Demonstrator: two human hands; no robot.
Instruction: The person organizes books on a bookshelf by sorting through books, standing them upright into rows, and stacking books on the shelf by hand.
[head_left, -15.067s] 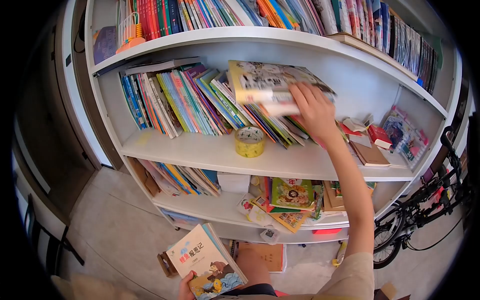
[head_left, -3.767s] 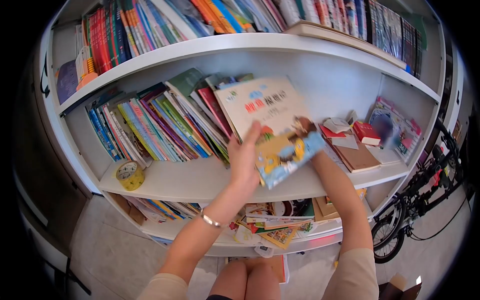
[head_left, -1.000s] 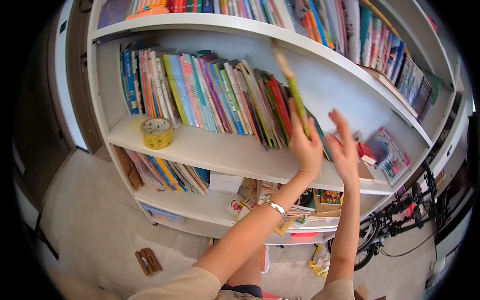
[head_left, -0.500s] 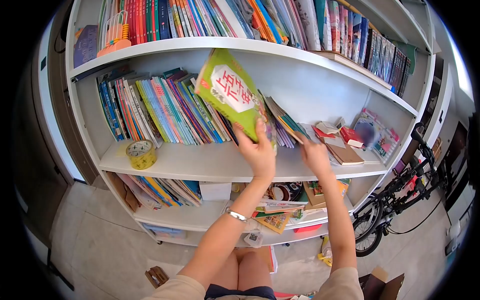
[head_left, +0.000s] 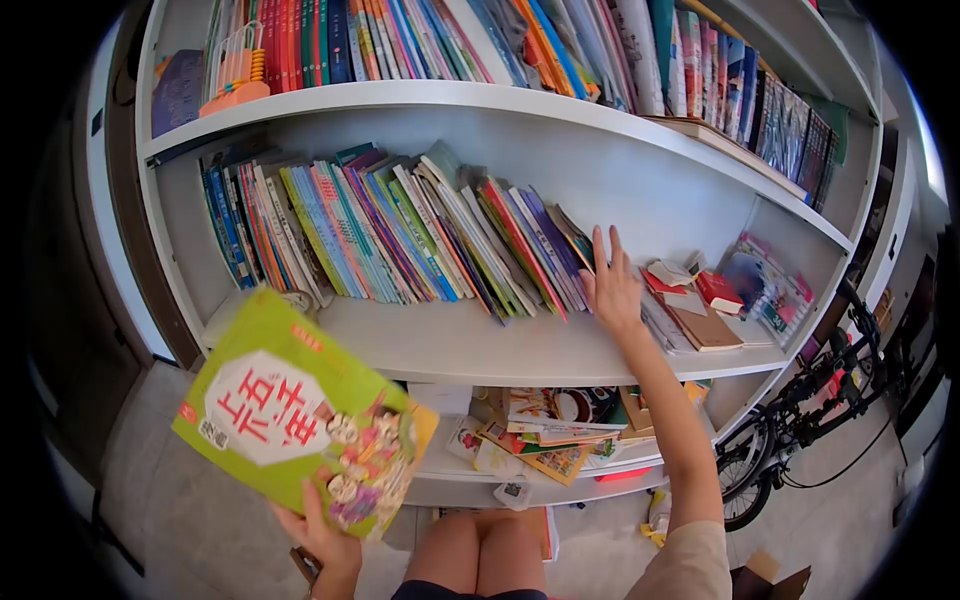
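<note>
A green book (head_left: 290, 400) with red characters on a white patch is gripped at its lower edge by my left hand (head_left: 325, 535), in front of the shelf at the lower left. My right hand (head_left: 615, 285) touches the right end of the row of books (head_left: 400, 235) on the middle shelf, with its fingers raised and apart. The books in that row lean to the left. Behind the top corner of the green book, the roll of tape (head_left: 298, 299) is mostly hidden.
Right of my right hand lie a brown notebook (head_left: 710, 328) and a small red box (head_left: 718, 291). Full rows of books stand on the top shelf (head_left: 400, 95). Loose books (head_left: 565, 408) lie on the lower shelf. A folded bicycle (head_left: 800, 410) stands at the right.
My left hand has carried the green book down and left, away from the shelf. My right hand has let the leaning books rest against the row, and its fingers have spread.
</note>
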